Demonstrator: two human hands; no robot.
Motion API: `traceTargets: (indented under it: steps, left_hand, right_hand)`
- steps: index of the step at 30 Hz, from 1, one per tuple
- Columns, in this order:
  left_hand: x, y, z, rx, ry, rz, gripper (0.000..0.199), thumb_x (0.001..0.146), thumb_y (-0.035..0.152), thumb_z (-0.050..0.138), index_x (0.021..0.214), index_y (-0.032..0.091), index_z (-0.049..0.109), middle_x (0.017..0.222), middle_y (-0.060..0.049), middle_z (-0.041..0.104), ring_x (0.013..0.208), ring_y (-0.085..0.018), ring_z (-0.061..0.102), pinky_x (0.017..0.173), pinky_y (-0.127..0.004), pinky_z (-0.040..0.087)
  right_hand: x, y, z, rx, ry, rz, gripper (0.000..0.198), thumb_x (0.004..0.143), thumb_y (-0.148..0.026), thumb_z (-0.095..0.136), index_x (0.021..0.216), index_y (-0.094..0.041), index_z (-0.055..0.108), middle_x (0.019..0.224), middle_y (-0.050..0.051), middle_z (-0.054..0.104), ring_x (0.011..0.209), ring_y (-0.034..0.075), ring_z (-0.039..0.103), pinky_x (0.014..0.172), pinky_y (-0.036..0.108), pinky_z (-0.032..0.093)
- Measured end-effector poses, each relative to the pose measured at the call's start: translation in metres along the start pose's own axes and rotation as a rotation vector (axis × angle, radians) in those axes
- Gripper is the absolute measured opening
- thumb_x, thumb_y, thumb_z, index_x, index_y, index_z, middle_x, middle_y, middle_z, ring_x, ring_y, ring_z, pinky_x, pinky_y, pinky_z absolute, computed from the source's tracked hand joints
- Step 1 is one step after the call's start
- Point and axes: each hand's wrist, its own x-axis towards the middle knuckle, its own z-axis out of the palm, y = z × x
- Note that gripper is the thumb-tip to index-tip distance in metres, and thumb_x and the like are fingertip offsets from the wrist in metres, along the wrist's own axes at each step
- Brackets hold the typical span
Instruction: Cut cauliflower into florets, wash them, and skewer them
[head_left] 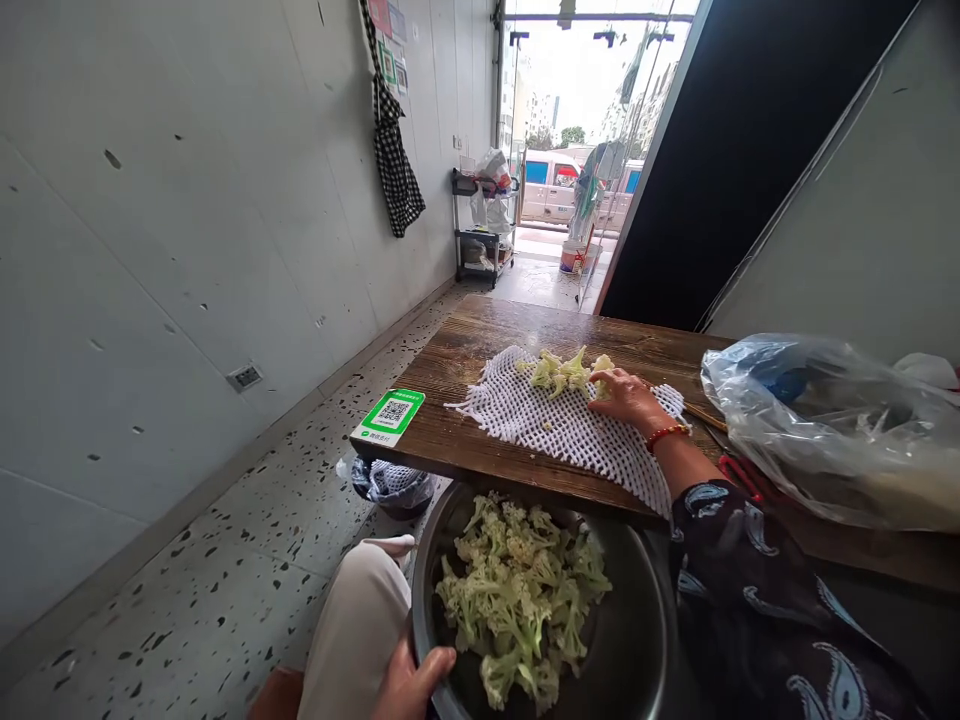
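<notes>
My left hand grips the near left rim of a large metal bowl, its thumb over the edge. The bowl is below the table edge and holds a heap of cut cauliflower. On the table, a white foam net lies spread flat with several cauliflower florets on its far part. Reaching over the net, my right hand has its fingers curled around a floret at the right end of this group. Part of that floret is hidden by the fingers.
The wooden table carries a green QR-code card at its left corner. To the right lie a clear plastic bag and red-handled scissors. A lined bin stands under the left corner. A cart is by the glass door.
</notes>
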Motion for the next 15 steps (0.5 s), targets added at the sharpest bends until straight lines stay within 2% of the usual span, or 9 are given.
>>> traceTargets:
  steps: [4, 7, 10, 13, 15]
  left_hand:
    - [-0.002, 0.003, 0.001, 0.013, -0.002, 0.032, 0.076, 0.057, 0.03, 0.075, 0.129, 0.014, 0.053, 0.094, -0.012, 0.073, 0.09, -0.03, 0.069, 0.076, -0.034, 0.056]
    - [-0.005, 0.007, 0.002, 0.028, -0.019, 0.021, 0.078, 0.057, 0.03, 0.076, 0.13, 0.014, 0.052, 0.093, -0.012, 0.073, 0.089, -0.03, 0.069, 0.075, -0.034, 0.056]
    - [-0.009, 0.01, 0.003, 0.026, -0.026, 0.01, 0.078, 0.058, 0.03, 0.075, 0.131, 0.015, 0.052, 0.093, -0.011, 0.073, 0.086, -0.028, 0.069, 0.073, -0.033, 0.055]
    - [-0.01, 0.01, 0.004, 0.021, -0.012, 0.006, 0.077, 0.059, 0.031, 0.074, 0.131, 0.015, 0.053, 0.093, -0.011, 0.073, 0.086, -0.027, 0.069, 0.071, -0.032, 0.055]
    - [-0.008, 0.009, 0.004, 0.01, -0.018, 0.008, 0.076, 0.058, 0.03, 0.075, 0.13, 0.016, 0.054, 0.094, -0.011, 0.073, 0.089, -0.028, 0.069, 0.074, -0.033, 0.056]
  right_hand:
    - [-0.013, 0.004, 0.0, 0.014, 0.108, -0.001, 0.039, 0.077, -0.036, 0.072, 0.115, -0.028, 0.067, 0.112, 0.009, 0.064, 0.106, 0.03, 0.059, 0.095, 0.043, 0.045]
    - [-0.019, 0.009, 0.002, 0.132, 0.163, 0.01, 0.035, 0.074, -0.032, 0.074, 0.108, -0.027, 0.069, 0.108, 0.007, 0.066, 0.104, 0.027, 0.061, 0.096, 0.042, 0.046]
    - [-0.023, 0.006, -0.004, 0.277, 0.263, 0.092, 0.034, 0.077, -0.035, 0.07, 0.108, -0.023, 0.067, 0.106, 0.008, 0.067, 0.096, 0.024, 0.064, 0.089, 0.041, 0.051]
    - [-0.036, -0.016, -0.025, 0.57, 0.327, 0.143, 0.044, 0.077, -0.046, 0.07, 0.113, -0.022, 0.065, 0.102, 0.007, 0.069, 0.082, 0.021, 0.066, 0.073, 0.037, 0.055]
    - [-0.054, -0.042, -0.043, 0.72, 0.237, 0.06, 0.047, 0.075, -0.049, 0.073, 0.114, -0.024, 0.065, 0.101, 0.005, 0.07, 0.077, 0.019, 0.065, 0.067, 0.033, 0.055]
